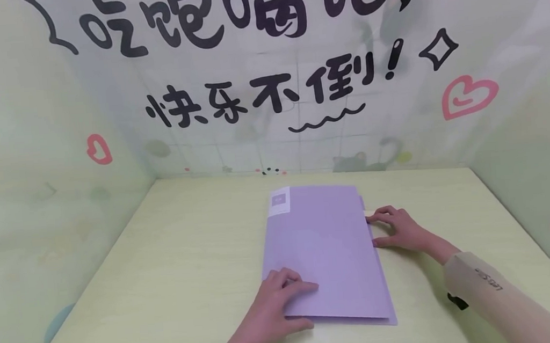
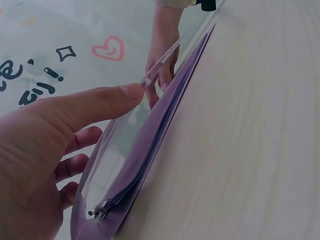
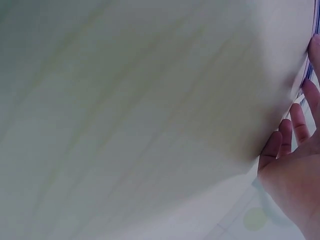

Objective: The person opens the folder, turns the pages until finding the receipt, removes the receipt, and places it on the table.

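Observation:
A light purple file folder (image 1: 327,248) lies closed on the table, with a white label (image 1: 279,201) at its far left corner. My left hand (image 1: 264,312) rests at its near left corner, fingers over the cover and thumb by the near edge. In the left wrist view, the cover stands slightly apart from the back, showing a stack of sheets (image 2: 162,124) and a small metal clip (image 2: 101,207) inside. At the folder's right side, my right hand (image 1: 403,231) touches the edge with spread thumb and fingertips. The right wrist view shows those fingertips against the edge.
The pale wooden table (image 1: 184,254) carries the folder. Light printed walls stand close around it: a back wall (image 1: 234,148) with black lettering, plus a left wall (image 1: 40,211) and a right wall (image 1: 537,172).

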Action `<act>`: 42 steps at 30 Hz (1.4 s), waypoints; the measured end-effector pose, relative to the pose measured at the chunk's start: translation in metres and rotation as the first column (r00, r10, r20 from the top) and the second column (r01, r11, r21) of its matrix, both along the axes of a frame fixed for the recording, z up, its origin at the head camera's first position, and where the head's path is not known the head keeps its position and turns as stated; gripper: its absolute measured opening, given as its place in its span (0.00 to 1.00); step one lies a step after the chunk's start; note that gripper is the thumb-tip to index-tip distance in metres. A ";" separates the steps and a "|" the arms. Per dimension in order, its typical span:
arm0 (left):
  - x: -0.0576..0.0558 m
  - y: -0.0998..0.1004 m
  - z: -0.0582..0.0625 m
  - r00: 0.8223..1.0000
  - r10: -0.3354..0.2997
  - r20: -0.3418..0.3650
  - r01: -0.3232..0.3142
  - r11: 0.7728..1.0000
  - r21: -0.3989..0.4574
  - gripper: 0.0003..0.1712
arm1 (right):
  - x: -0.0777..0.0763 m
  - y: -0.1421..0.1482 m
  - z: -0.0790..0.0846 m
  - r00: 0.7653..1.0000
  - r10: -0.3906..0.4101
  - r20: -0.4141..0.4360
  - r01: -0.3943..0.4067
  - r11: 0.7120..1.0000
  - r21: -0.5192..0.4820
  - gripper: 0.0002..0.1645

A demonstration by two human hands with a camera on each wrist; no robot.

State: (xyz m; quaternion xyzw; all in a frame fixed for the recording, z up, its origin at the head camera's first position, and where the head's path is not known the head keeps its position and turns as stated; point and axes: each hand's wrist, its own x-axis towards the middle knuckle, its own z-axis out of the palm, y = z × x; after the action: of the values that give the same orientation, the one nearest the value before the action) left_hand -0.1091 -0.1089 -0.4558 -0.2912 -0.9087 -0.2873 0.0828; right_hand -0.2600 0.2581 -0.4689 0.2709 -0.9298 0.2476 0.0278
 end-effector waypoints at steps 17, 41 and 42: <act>0.003 -0.002 0.006 0.999 0.000 0.036 -0.006 0.985 0.173 0.25 | 0.001 0.003 0.004 0.999 -0.010 0.053 0.010 1.000 0.011 0.33; 0.008 -0.024 -0.001 0.983 -0.051 -0.175 0.128 0.876 0.464 0.21 | 0.002 0.000 0.006 1.000 0.006 0.012 -0.006 1.000 0.010 0.36; 0.008 -0.024 -0.001 0.982 -0.052 -0.183 0.133 0.875 0.465 0.21 | 0.002 -0.001 0.006 1.000 0.004 0.005 -0.004 1.000 0.010 0.35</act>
State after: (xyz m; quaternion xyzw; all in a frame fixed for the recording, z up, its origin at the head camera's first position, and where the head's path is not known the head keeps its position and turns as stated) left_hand -0.1010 -0.1332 -0.4565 -0.3279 -0.7856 -0.4796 0.2128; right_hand -0.2578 0.2576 -0.4632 0.2724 -0.9306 0.2435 0.0238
